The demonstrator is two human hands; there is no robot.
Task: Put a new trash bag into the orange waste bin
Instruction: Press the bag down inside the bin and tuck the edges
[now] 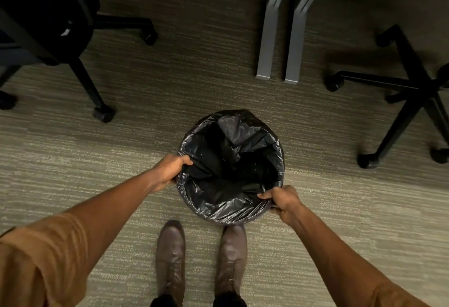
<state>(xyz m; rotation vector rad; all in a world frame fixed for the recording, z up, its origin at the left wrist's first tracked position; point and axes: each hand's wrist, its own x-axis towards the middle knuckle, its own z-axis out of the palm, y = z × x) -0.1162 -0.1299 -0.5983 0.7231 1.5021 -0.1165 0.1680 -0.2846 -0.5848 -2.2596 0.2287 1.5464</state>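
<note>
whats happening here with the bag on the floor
A person standing on the carpet is fitting a black trash bag into a round bin on the floor. The left hand grips the bag's edge on one side and the right hand grips it on the near opposite side. The bag's mouth is open and folded over the rim all round, hiding the bin itself.

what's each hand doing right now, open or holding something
Left hand: fingers closed on the left edge of the glossy black plastic trash bag.
Right hand: fingers closed on the bag's near-right edge.
</note>
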